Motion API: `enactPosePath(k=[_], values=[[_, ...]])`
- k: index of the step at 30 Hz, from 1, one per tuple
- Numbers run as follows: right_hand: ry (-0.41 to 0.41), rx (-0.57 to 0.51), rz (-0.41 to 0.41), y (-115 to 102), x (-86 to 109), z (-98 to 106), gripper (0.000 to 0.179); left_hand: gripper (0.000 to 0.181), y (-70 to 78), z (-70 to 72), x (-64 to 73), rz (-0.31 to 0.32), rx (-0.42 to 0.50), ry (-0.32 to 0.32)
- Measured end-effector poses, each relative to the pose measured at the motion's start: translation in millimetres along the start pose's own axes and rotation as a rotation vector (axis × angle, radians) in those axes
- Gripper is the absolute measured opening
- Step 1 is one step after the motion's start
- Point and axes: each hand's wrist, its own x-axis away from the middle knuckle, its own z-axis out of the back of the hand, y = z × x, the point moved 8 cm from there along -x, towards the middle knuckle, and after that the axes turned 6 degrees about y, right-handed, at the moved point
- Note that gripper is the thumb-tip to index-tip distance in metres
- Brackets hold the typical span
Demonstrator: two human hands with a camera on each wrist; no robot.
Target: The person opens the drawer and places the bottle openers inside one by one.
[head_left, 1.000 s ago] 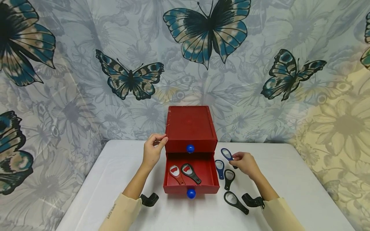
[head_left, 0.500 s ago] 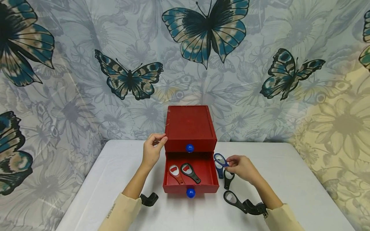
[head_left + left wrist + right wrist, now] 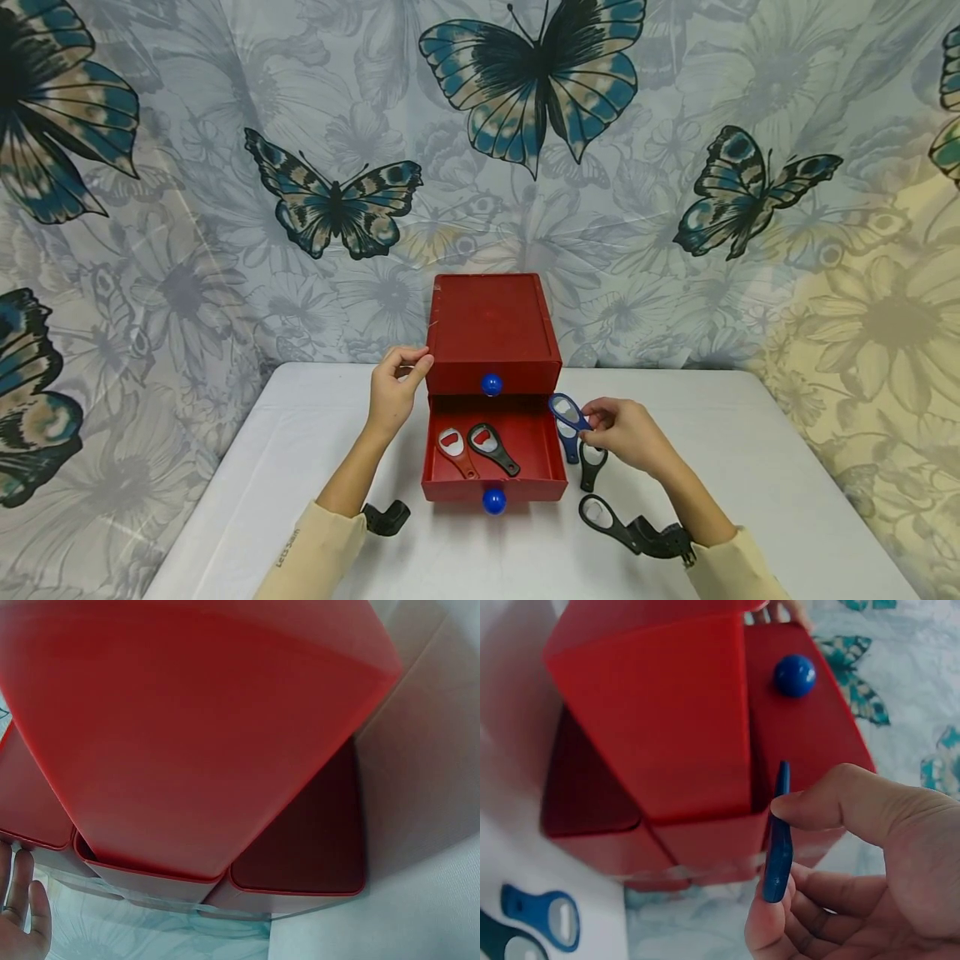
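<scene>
A blue, flat bottle opener with an oval ring head [image 3: 567, 412] is held clear of the table beside the right wall of an open red plastic drawer [image 3: 532, 443]. The person's right hand [image 3: 622, 427] pinches its handle between thumb and fingers, a hold that seems chosen to leave the ring head free, pointing towards the drawer. Behind it on the table lies a second blue bottle opener [image 3: 571, 451], with two black ring-headed openers [image 3: 588, 478] nearer the person, probably kept there within that hand's easy reach. Inside the drawer, a red opener [image 3: 459, 457] and a dark grey opener [image 3: 499, 453] lie side by side, heads pointing away from the person. The person's left hand [image 3: 393, 393] touches the left side of the glossy red cabinet [image 3: 491, 321], fingers extended rather than wrapped around it, perhaps to steady it. A white cloth [image 3: 787, 475] covers the table; behind hangs a pale butterfly-print fabric [image 3: 510, 242]
</scene>
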Motion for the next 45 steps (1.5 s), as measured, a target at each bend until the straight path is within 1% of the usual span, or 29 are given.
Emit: enactPosePath(k=[4,8,12,18,23,31,36,39,45], values=[[-0.018,-0.006,0.046,-17,-0.1,-2,0.025,0.018,-0.7,-0.2,-0.2,0.007,-0.003,-0.001],[-0.047,0.016,0.083,-29,-0.8,-8,0.022,0.018,-0.7,-0.1,0.1,0.002,-0.006,0.004],[-0.072,0.054,0.126,-41,-1.9,-16,0.019,0.017,-1.6,0.0,1.1,0.001,-0.009,0.007],[-0.088,0.131,0.191,-62,-4.1,-26,0.019,0.017,-0.8,0.3,2.0,0.0,-0.006,0.008],[-0.095,0.18,0.206,-72,-6.8,-36,0.02,0.018,0.8,0.2,2.0,-0.001,-0.008,0.003],[-0.098,0.267,0.199,-80,-11.0,-52,0.02,0.018,1.2,0.5,2.0,-0.002,-0.012,0.008],[-0.07,0.329,0.209,-85,-12.2,-63,0.018,0.017,1.9,0.5,1.7,-0.009,-0.013,0.01],[-0.029,0.389,0.247,-88,-12.7,-68,0.017,0.017,2.5,0.4,1.5,-0.009,-0.014,0.01],[0.055,0.546,0.339,-93,-10.3,-79,0.013,0.017,2.9,-0.1,1.5,-0.005,-0.011,0.013]])
